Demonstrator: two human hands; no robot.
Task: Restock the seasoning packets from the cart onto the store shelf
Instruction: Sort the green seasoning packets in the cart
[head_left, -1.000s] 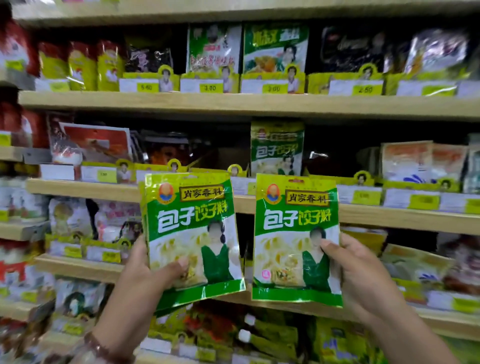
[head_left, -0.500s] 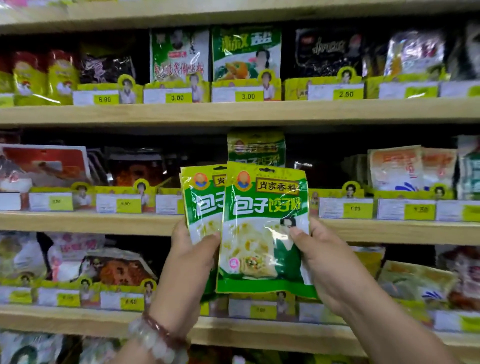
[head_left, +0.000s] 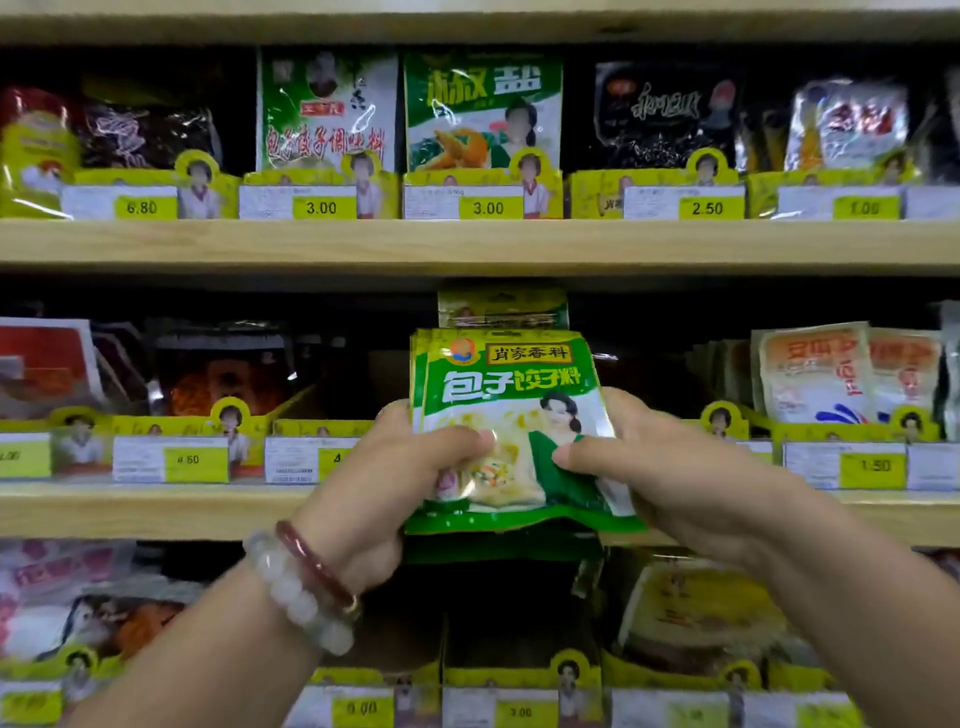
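Observation:
Two green and white seasoning packets (head_left: 511, 395) are stacked one on the other in front of the middle shelf (head_left: 156, 512). My left hand (head_left: 400, 478) grips their left side, thumb across the front. My right hand (head_left: 660, 467) grips the right side the same way. Behind the stack, a matching green packet (head_left: 501, 307) stands at the back of its shelf slot. The cart is out of view.
The upper shelf (head_left: 467, 244) carries rows of packets behind yellow price tags. To the right on the middle shelf stand orange and white packets (head_left: 831, 374), to the left dark red ones (head_left: 223, 374). A lower shelf holds more packets (head_left: 696, 618).
The two packets, held apart a second ago, have been brought together into one stack. Both hands have risen and moved closer to the middle shelf slot.

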